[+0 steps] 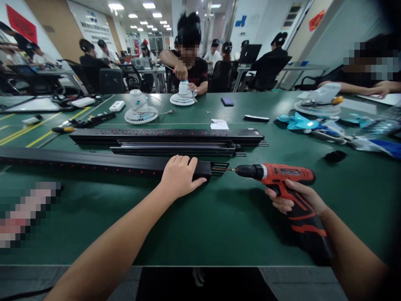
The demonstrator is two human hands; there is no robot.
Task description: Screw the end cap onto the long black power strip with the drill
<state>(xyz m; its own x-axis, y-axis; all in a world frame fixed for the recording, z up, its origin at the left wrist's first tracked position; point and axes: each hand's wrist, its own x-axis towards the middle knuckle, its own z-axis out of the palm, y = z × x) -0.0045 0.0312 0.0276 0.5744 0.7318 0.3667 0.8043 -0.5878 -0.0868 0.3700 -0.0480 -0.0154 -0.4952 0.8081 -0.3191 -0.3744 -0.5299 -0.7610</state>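
Note:
A long black power strip housing lies across the green table in front of me. My left hand grips its right end, fingers curled over the top edge. My right hand is wrapped round the handle of a red and black cordless drill. The drill lies level, its bit pointing left at the open end of the housing, just short of touching it.
Two more black strips lie parallel behind the near one. Small white fans, a screwdriver, paper slips and blue fan blades are scattered beyond. A person opposite handles a fan; another person's arm rests at the far right.

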